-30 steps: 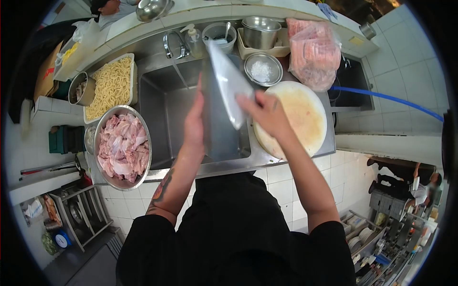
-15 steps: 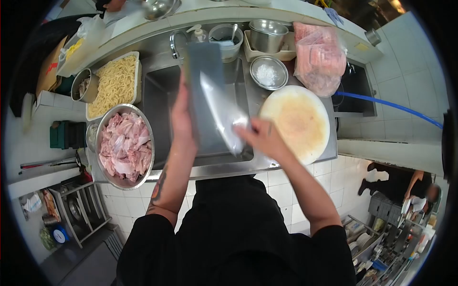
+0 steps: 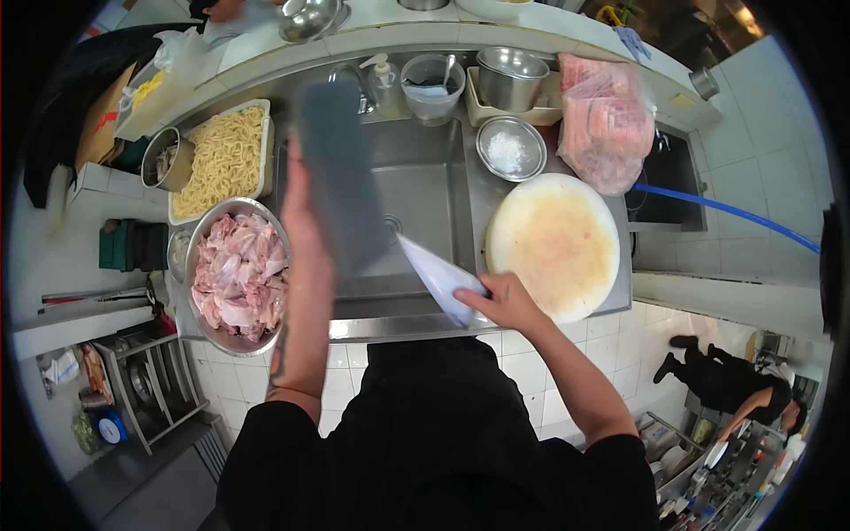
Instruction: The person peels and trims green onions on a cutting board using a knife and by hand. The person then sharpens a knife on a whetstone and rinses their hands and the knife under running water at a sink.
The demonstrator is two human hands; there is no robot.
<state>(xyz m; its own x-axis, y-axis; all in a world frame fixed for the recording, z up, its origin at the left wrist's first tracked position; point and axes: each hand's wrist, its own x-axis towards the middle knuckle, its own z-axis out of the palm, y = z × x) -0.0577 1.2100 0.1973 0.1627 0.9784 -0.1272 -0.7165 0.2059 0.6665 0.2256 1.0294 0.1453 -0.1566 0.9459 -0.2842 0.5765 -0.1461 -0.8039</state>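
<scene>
Over the sink (image 3: 423, 190), my left hand (image 3: 304, 217) grips the side of a grey rectangular block that looks like a whetstone (image 3: 343, 177), held upright and blurred by motion. My right hand (image 3: 505, 303) is closed around a broad-bladed knife (image 3: 434, 274) near the sink's front edge. The blade's tip points up and left toward the block, with a small gap between them. My right fingers cover the handle. Left of my left forearm stands a steel bowl of raw chicken pieces (image 3: 237, 276). A round white cutting board (image 3: 553, 248) lies right of the knife.
A tray of noodles (image 3: 221, 159) and a metal pot (image 3: 168, 159) stand at left. Behind are a soap bottle (image 3: 382, 84), a plastic tub (image 3: 432, 93), a steel pot (image 3: 513, 78), a bowl of white powder (image 3: 510, 152) and bagged pink meat (image 3: 606, 119). Another person (image 3: 735, 385) is at right.
The knife and the block have come apart. My left hand has moved left with the block; my right hand has drawn the knife back toward my body and slightly right.
</scene>
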